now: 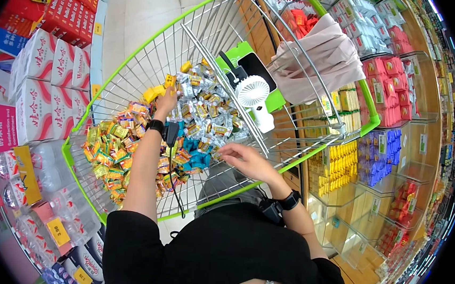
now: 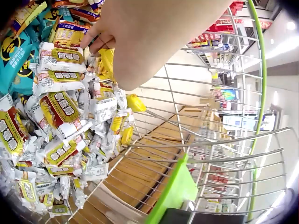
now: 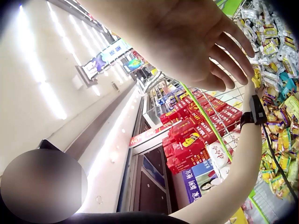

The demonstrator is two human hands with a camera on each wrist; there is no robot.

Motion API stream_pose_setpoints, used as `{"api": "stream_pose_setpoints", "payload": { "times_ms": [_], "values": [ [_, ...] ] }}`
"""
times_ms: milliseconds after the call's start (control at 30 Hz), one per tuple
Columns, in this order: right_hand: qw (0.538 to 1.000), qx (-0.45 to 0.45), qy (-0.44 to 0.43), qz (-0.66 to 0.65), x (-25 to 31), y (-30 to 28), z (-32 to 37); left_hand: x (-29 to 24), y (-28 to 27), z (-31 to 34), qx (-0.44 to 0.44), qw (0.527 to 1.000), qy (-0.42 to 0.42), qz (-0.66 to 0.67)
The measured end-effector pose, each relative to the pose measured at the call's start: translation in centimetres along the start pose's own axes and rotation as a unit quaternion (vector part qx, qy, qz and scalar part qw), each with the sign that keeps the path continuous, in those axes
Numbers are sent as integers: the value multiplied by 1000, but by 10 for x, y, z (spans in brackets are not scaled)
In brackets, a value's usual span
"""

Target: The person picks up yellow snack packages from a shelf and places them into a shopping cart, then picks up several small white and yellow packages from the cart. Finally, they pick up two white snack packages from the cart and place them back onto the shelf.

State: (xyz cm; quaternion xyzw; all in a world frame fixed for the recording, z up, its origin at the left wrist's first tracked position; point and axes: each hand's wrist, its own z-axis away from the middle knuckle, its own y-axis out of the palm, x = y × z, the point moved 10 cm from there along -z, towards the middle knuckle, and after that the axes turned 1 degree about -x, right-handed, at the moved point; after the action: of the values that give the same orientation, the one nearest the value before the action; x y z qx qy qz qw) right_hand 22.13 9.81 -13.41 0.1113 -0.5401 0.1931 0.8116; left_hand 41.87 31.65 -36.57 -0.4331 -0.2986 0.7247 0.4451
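My left hand (image 1: 165,104) reaches into the far left part of the cart, its fingers curled round a yellow packet (image 1: 170,81); another yellow packet (image 1: 154,93) lies beside it. In the left wrist view the hand (image 2: 135,39) partly covers the yellow packet (image 2: 107,61). Silver-wrapped pieces (image 2: 60,112) are heaped near teal packets (image 2: 21,60). Orange and green pieces (image 1: 112,151) fill the cart's left part. My right hand (image 1: 247,162), with fingers relaxed and apart, hovers over the cart's near side, holding nothing; the right wrist view shows its palm (image 3: 191,46).
The wire cart (image 1: 121,69) has a green rim. A white fan (image 1: 254,93), a phone (image 1: 258,69) and a pale cloth (image 1: 325,59) are at its right. Stacked boxes (image 1: 36,63) stand left, candy shelves (image 1: 379,154) right. A cable (image 1: 170,175) hangs from my left wrist.
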Motion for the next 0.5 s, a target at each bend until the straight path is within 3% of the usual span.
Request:
{"api": "stream_pose_setpoints", "payload": {
  "times_ms": [100, 167, 200, 267, 300, 367, 400, 500],
  "values": [
    [1000, 4, -11, 23, -1, 2, 1, 1, 0, 14, 31, 999, 22, 26],
    [1000, 12, -11, 20, -1, 4, 2, -9, 1, 35, 122, 956, 32, 264],
    [1000, 11, -12, 20, 1, 4, 3, -17, -13, 51, 121, 956, 34, 264],
    [999, 16, -13, 31, 6, 4, 6, -46, -41, 92, 169, 893, 17, 418],
    [999, 15, -13, 31, 6, 4, 6, -47, -46, 100, 170, 892, 18, 417],
    [999, -6, -37, 18, 10, 2, 7, -69, -51, 125, 283, 722, 42, 630],
    [999, -7, -38, 18, 10, 3, 8, -74, -59, 136, 283, 722, 43, 630],
    [999, -12, -45, -2, 14, 6, 9, -107, -86, 181, 338, 608, 88, 713]
  ]
}}
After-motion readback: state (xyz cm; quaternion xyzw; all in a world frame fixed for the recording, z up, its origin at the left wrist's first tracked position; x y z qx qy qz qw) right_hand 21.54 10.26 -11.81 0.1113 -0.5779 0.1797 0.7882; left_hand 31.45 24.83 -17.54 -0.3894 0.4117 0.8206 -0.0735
